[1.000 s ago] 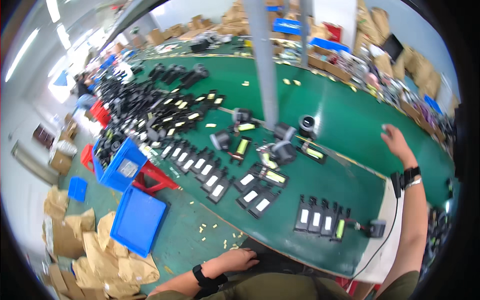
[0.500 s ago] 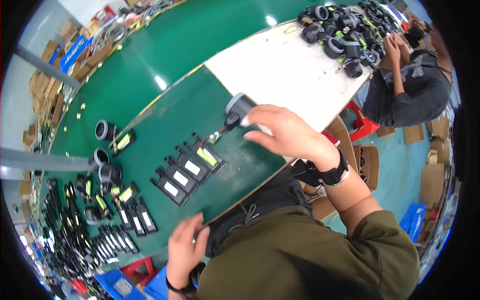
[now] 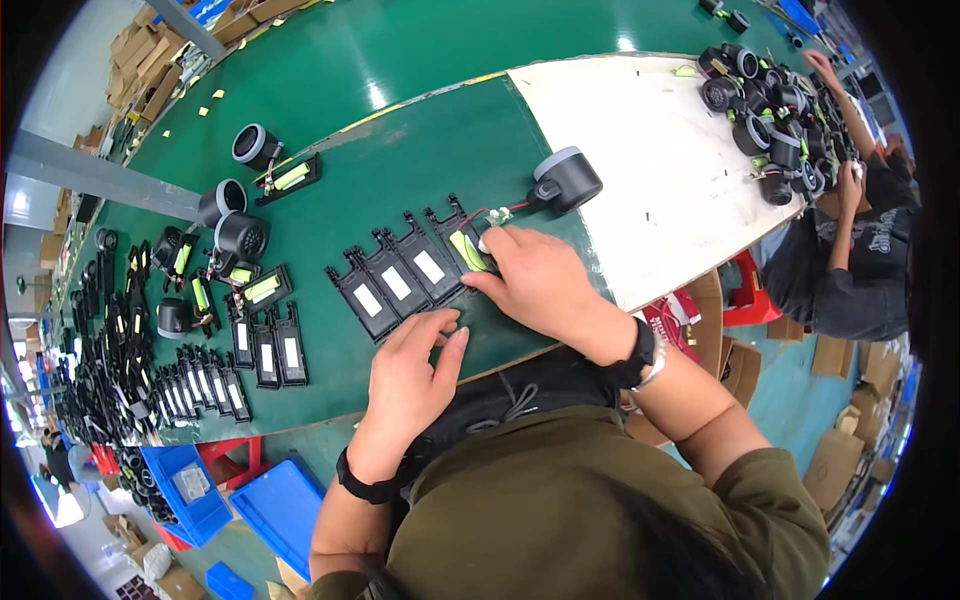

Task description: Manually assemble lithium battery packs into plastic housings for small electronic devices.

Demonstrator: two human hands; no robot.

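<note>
The green battery (image 3: 464, 250) lies on a black plate (image 3: 442, 222) on the green desk (image 3: 525, 328), in front of the person. The right hand (image 3: 540, 280) is just to the right of the green battery, with its thumb and pointing finger bent close around the side of it. I cannot tell if these fingers pinch the battery or the plate, since the hand hides that spot. The left hand (image 3: 412, 375) is nearer the person than the green battery and a bit to its left, with its thumb and fingers spread apart and nothing between them. Three black plates with white stickers (image 3: 397, 281) sit side by side just left of the green battery. Up and to the right of it is a black cup with a gray rim (image 3: 568, 183), and a thin red wire (image 3: 517, 207) runs from the cup toward the battery. Well off to the left of the green battery there are more black cups (image 3: 242, 237) and a big pile of black parts (image 3: 105, 370). Far to its right, a heap of cups (image 3: 752, 130) lies on a white board (image 3: 625, 170), near a person in a black shirt (image 3: 850, 270).
</note>
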